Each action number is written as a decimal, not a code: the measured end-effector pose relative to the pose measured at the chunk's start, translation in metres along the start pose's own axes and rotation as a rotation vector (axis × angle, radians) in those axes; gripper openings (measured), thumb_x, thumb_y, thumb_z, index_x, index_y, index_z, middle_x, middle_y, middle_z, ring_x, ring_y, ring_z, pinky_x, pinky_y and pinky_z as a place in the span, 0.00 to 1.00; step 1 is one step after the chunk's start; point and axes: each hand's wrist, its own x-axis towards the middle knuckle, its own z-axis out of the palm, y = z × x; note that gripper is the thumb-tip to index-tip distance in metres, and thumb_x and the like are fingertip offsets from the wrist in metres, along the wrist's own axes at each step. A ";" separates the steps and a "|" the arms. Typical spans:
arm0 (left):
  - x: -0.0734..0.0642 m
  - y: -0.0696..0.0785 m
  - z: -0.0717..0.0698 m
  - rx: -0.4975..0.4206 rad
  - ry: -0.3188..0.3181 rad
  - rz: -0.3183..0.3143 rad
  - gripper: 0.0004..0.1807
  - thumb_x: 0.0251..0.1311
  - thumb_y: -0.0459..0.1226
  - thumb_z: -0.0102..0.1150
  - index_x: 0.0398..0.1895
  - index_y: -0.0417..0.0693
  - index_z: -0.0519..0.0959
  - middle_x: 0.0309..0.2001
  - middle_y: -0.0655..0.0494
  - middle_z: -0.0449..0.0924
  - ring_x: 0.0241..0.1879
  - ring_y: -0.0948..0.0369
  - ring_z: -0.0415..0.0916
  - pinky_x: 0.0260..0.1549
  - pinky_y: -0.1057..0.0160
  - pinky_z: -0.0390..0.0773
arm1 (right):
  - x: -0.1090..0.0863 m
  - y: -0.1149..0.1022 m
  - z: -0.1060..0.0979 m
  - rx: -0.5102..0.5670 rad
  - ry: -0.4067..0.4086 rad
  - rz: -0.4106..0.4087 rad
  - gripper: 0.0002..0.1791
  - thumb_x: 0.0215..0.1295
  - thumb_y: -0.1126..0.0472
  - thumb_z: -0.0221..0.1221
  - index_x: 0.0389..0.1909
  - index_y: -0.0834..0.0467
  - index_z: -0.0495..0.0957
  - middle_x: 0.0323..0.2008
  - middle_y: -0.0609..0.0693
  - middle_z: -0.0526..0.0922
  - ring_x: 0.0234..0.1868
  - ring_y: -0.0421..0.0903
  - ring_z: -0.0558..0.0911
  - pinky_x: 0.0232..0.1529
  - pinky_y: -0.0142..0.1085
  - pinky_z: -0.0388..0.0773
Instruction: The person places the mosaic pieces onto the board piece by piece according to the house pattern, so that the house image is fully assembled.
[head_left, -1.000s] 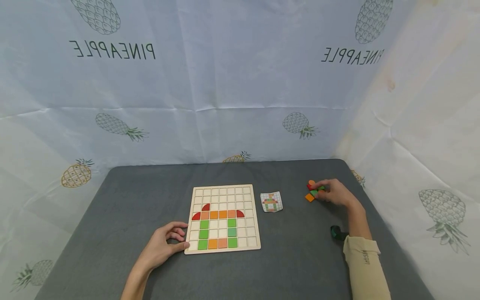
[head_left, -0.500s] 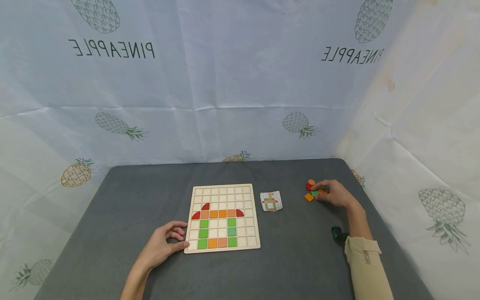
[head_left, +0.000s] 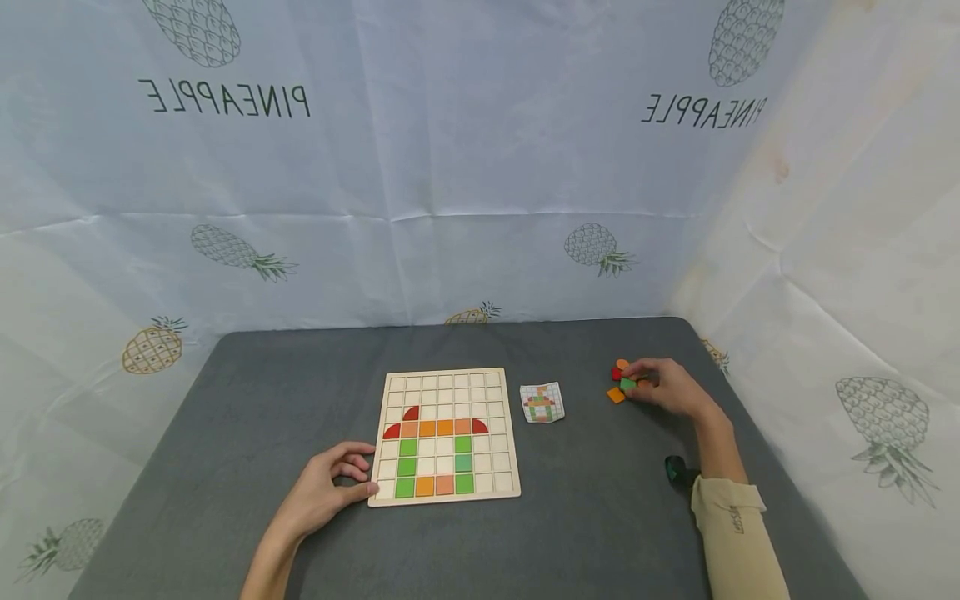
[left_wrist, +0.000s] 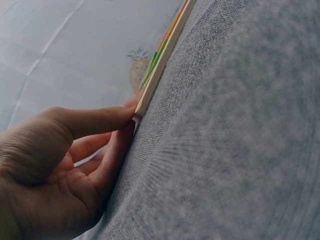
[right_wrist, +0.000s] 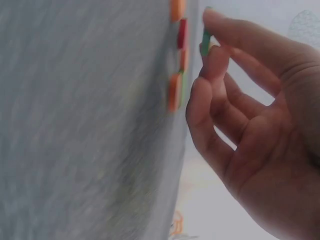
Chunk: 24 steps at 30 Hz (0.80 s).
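Note:
My left hand (head_left: 321, 490) holds the lower left corner of a square wooden grid board (head_left: 491, 462). Its thumb rests on that corner in the left wrist view, with the other fingers curled at the edge. Green, orange, pink and red tiles fill some of the board's cells, the red ones rounded. At the right, over a small pile of loose tiles, my right hand (head_left: 667, 387) pinches a green tile (right_wrist: 205, 44) between thumb and finger. The right wrist view has this tile raised off the table. Below the fingers lie a red tile (head_left: 617, 374) and an orange square tile (head_left: 616, 395).
A small paper card (head_left: 542, 402) with a coloured grid picture lies between the board and the pile. An orange round tile (head_left: 622, 364) sits at the pile's far side. White pineapple-print cloth (head_left: 480, 167) hangs behind the grey table (head_left: 570, 525).
The green tile has come up slightly between my right thumb and finger. The orange square tile has shifted a little left and toward me. My left hand and the board stay in place.

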 end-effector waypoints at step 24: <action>-0.001 -0.001 -0.002 -0.025 -0.015 0.021 0.33 0.55 0.31 0.82 0.65 0.40 0.81 0.46 0.48 0.83 0.38 0.67 0.82 0.42 0.69 0.81 | 0.049 -0.111 0.070 0.146 -0.099 -0.296 0.19 0.71 0.62 0.72 0.59 0.66 0.85 0.50 0.60 0.88 0.27 0.54 0.83 0.28 0.34 0.77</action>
